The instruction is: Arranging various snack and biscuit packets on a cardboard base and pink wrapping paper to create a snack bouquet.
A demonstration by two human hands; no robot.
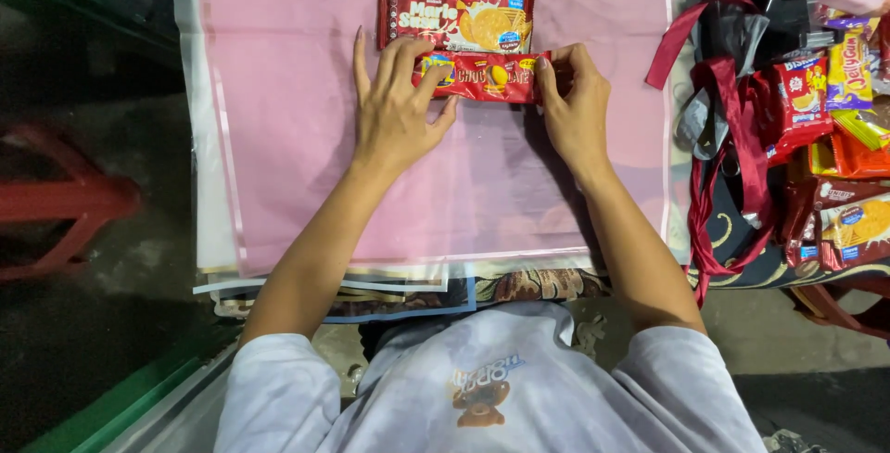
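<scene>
A large sheet of translucent pink plastic wrap (436, 184) fills the middle of the frame, spread flat on a stack of similar sheets whose edges show at the lower left, so that it gives a smooth bed for the packets laid on it. At the top centre lies a big red biscuit packet (454, 13), set square to the sheet's upper edge. Just below it and touching its lower edge lies a smaller red chocolate biscuit packet (487, 76), lined up parallel with the big one, seemingly so the two sit as one neat block.

The left hand (394, 110) lies flat with fingers spread, its fingertips pressing down on the left end of the smaller packet and reaching the bottom edge of the big one. The right hand (575, 105) pinches the right end of the smaller packet, thumb and fingers closed on it. The hands stand apart, one at each end, which holds the packet straight.

At the right of the frame a heap of snack packets (834, 138) in red, yellow and purple crowds the sheet's edge, with dark red ribbon (718, 138) trailing among them and over the sheet's upper right corner. At the left a red stool (65, 203) stands well apart. Nothing lies between the hands and the packets
</scene>
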